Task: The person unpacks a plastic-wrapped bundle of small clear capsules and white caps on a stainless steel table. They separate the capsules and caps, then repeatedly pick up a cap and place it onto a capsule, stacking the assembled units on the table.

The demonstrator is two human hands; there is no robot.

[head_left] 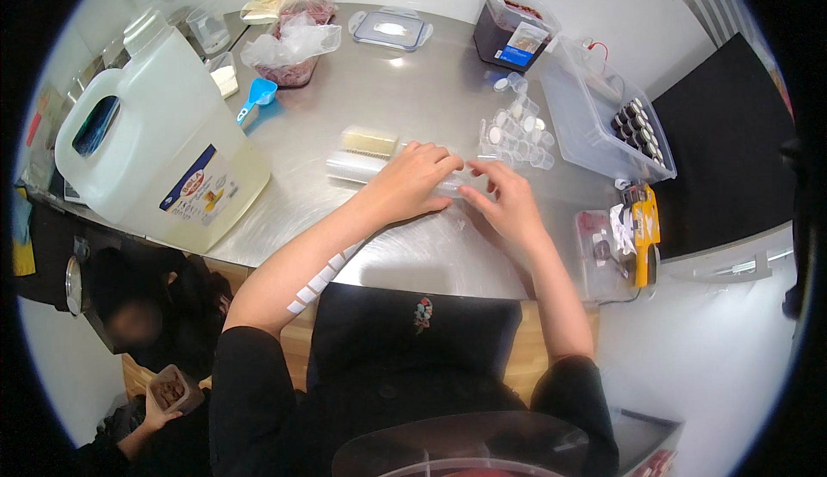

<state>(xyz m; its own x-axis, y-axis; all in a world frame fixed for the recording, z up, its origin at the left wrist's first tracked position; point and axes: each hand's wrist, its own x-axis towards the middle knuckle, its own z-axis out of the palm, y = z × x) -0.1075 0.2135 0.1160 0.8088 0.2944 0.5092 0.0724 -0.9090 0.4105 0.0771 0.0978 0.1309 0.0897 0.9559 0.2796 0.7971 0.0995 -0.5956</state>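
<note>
Standing at left, a translucent plastic jug (155, 145) holds pale-yellow liquid (241, 188); then come a glossy blue scoop (259, 94) and a smooth clear cylinder (351, 167) on the brushed-steel table (431, 257), where the left hand (418, 182) curls over a clear plastic piece (450, 185), grip unclear; the right hand (508, 197) arches open beside it, near heaped clear cups (524, 139)

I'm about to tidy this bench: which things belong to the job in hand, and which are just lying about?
Likely in use: clear plastic piece by the left hand and right hand; small clear containers; white forearm strips.

Apparently lying about: blue scoop; large jug; yellow device.
</note>
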